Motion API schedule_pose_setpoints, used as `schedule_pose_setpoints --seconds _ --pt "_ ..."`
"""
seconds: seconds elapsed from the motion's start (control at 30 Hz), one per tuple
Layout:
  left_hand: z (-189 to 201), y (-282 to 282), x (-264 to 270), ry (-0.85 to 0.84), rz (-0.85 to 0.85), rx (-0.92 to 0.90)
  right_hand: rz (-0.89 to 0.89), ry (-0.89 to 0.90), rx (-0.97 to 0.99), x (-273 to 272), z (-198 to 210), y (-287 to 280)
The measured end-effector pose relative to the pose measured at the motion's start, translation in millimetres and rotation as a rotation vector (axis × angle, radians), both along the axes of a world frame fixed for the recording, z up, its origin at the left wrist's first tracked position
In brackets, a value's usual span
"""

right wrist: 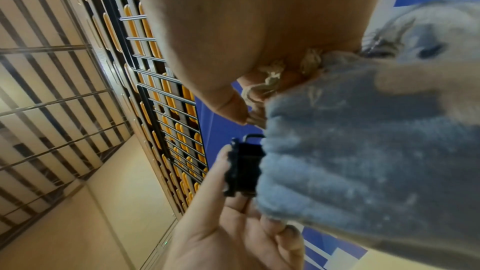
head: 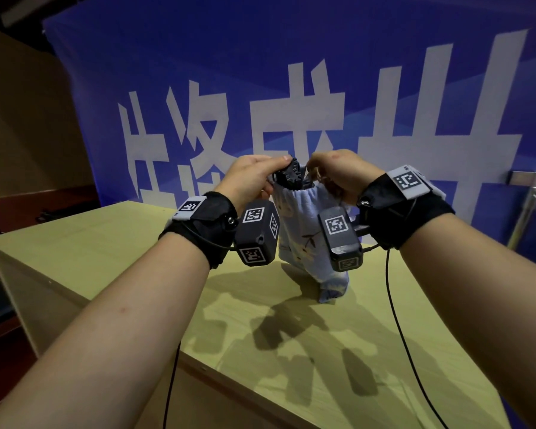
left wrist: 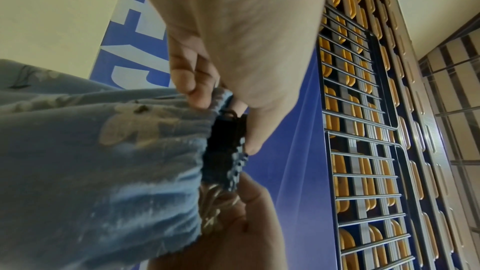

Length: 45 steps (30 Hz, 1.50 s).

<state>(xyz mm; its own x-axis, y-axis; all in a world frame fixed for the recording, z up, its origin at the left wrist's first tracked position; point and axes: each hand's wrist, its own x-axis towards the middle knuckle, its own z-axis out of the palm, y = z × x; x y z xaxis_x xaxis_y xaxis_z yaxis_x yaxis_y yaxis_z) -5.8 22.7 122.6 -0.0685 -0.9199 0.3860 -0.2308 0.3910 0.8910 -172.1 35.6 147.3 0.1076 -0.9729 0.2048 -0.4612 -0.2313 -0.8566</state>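
A light blue drawstring pouch [head: 304, 224] with a flower print hangs upright, its bottom just on the wooden table [head: 121, 243]. A black toothed object [head: 290, 174] sticks out of its gathered mouth. My left hand [head: 273, 171] pinches that object, thumb on its top and fingers curled under the pouch rim. My right hand [head: 328, 168] grips the beige drawstring [head: 313, 176] at the rim's right side. The left wrist view shows pouch [left wrist: 103, 161], black object [left wrist: 223, 141] and left hand [left wrist: 221, 81]. In the right wrist view are drawstring [right wrist: 262, 87], right hand [right wrist: 246, 98], pouch [right wrist: 363, 161] and object [right wrist: 244, 169].
A blue banner [head: 353, 88] with large white characters hangs behind the table. A metal stand [head: 529, 193] is at the right. Black cables [head: 393, 305] dangle from both wrist units. The table's left edge drops off near my left forearm.
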Motion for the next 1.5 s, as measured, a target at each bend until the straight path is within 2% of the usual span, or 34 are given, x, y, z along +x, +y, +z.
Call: schedule_pose_setpoints --seconds 0.2,0.37,0.57,0.63,0.73,0.87,1.07,1.2,1.37,1.5 --pt "4 1 -12 0.042 -0.002 -0.021 -0.003 -0.08 -0.086 0 14 8" --pt "7 3 -17 0.011 0.02 -0.024 -0.02 0.032 -0.08 -5 31 21" --pt "9 2 -20 -0.023 0.044 -0.007 0.035 -0.102 -0.154 3 41 29" --pt "12 3 -23 -0.026 0.023 0.009 0.04 -0.094 -0.189 7 44 35" --pt "13 5 -25 -0.027 0.017 0.021 0.042 -0.065 -0.171 8 48 40" --pt "14 14 -28 -0.065 -0.009 0.041 0.044 -0.146 -0.12 6 53 42" --pt "6 19 -40 -0.098 -0.011 0.074 0.067 -0.187 -0.106 5 46 44" --pt "5 23 -43 -0.045 -0.033 0.053 0.138 -0.324 -0.066 5 40 47" --pt "8 25 -42 -0.117 -0.014 0.028 0.174 -0.191 -0.156 8 36 49" --pt "4 21 -43 -0.083 0.004 0.061 0.171 -0.272 -0.147 5 35 50"
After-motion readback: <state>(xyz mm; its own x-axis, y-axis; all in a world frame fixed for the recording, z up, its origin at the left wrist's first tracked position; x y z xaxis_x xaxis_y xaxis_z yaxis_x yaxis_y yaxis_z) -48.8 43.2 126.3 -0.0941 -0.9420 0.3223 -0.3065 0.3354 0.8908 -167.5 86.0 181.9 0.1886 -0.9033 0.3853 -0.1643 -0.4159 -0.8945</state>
